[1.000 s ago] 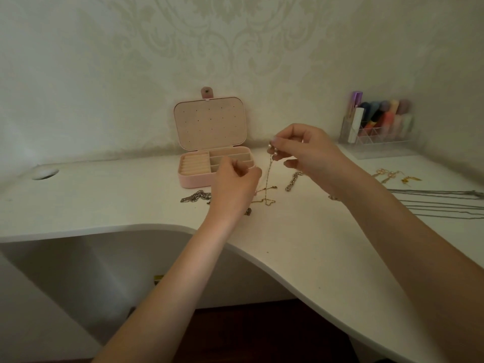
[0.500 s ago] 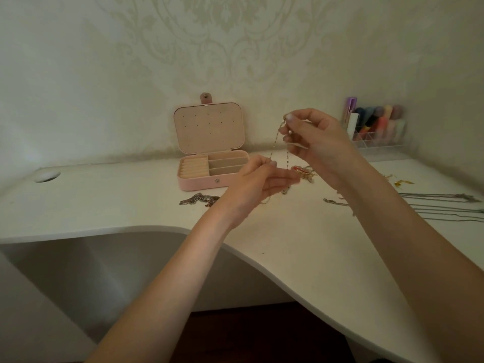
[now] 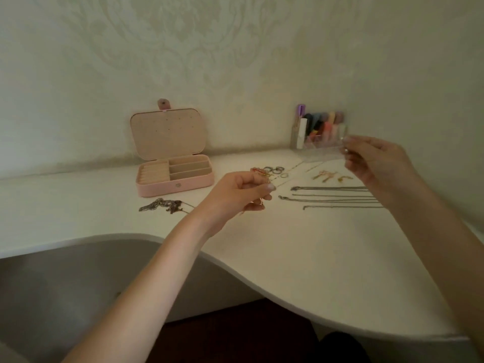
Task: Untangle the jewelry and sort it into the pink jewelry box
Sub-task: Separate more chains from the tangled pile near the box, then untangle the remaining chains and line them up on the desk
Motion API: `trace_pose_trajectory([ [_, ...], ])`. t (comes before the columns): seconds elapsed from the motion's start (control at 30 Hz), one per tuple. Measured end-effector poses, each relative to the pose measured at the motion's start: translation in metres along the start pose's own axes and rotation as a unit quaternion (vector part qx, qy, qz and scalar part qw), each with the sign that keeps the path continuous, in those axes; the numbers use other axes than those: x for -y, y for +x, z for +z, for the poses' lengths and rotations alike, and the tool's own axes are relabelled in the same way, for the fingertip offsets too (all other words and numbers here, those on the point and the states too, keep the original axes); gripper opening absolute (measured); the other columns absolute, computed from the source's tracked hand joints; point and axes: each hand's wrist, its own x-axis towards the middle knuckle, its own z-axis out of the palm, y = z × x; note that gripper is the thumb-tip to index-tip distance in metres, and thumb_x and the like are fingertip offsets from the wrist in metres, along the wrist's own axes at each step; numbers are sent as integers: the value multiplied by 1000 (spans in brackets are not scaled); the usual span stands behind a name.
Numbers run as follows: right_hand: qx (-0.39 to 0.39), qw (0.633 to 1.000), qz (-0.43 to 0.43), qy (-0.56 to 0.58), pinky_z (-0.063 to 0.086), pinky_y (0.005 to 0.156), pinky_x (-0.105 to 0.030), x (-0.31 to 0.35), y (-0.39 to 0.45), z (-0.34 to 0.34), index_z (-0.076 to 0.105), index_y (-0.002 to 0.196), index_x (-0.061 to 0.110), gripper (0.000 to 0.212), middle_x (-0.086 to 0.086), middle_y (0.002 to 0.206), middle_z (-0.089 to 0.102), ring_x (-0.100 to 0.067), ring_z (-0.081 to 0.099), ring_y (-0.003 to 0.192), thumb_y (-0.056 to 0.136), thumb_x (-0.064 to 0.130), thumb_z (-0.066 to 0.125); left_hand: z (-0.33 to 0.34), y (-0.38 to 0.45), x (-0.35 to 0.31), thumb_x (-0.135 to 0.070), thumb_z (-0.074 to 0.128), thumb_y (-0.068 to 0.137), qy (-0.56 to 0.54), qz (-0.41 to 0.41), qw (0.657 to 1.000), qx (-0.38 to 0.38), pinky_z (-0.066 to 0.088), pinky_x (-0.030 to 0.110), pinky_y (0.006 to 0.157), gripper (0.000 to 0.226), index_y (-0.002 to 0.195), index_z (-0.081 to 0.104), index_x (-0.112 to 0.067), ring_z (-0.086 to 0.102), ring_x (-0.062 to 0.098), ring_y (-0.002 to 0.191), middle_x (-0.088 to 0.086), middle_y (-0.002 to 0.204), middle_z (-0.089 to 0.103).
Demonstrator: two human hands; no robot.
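The pink jewelry box (image 3: 183,185) stands open at the back of the white desk (image 3: 301,247), its compartments showing nothing inside. My left hand (image 3: 241,195) hovers over the desk's middle with fingers curled, pinching one end of a thin gold chain (image 3: 298,166). My right hand (image 3: 372,158) is raised at the right and pinches the chain's other end. The chain stretches faintly between them. Several silver chains (image 3: 332,196) lie straightened under my right forearm. A tangled dark chain clump (image 3: 162,205) lies in front of the box. Several rings (image 3: 275,171) and gold earrings (image 3: 330,176) lie behind.
A clear organiser (image 3: 318,133) with coloured cosmetics stands against the patterned wall at the back right. The desk's front edge curves inward, leaving a cut-out at the lower left.
My hands have drawn apart: the right swung out to the right, the left dropped lower. The thin chain went from hanging down to stretched between them. The view shifted left.
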Motion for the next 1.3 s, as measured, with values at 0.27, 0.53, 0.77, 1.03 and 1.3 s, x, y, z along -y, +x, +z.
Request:
trace_pose_trajectory([
  [0.27, -178, 964, -42, -193, 54, 58, -20, -13, -15, -82, 70, 89, 2, 8, -1, 57, 63, -1, 54, 40, 83, 4, 65, 65, 15, 7, -11, 68, 85, 96, 18, 994, 55, 54, 23, 61, 8, 78, 66, -9, 66, 11, 60, 3, 65, 66],
  [0.53, -182, 815, -89, -543, 42, 71, -28, -21, -34, -134, 74, 85, 8, 11, -11, 81, 70, -26, 63, 81, 78, 7, 65, 115, 14, 10, -12, 65, 84, 380, 165, 910, 22, 42, 19, 73, 13, 93, 74, -11, 56, 10, 74, 0, 93, 71],
  [0.77, -178, 825, -82, -530, 35, 66, -25, -36, -28, -150, 73, 87, 3, 10, -8, 79, 67, -20, 56, 71, 82, 6, 65, 116, 16, 17, -21, 52, 94, 496, 190, 847, 9, 36, 30, 81, 21, 106, 69, -24, 53, 18, 107, -4, 108, 64],
  [1.03, -149, 803, -151, -557, 36, 99, -29, -33, -35, -138, 59, 124, 0, 35, -19, 128, 59, -32, 53, 119, 92, 1, 46, 113, 9, 25, -9, 42, 98, 448, 212, 863, 95, 20, 27, 114, 44, 141, 42, -16, 29, 18, 140, 2, 151, 35],
  [1.3, 44, 657, 63, -750, -5, 115, -50, -45, -28, -135, 7, 153, 19, 66, 7, 160, 0, -7, -4, 146, 97, 54, 7, 119, 5, 25, -66, 11, 90, 568, 77, 794, 203, -12, 40, 117, 76, 151, -4, -23, -13, 3, 143, -9, 158, -10],
])
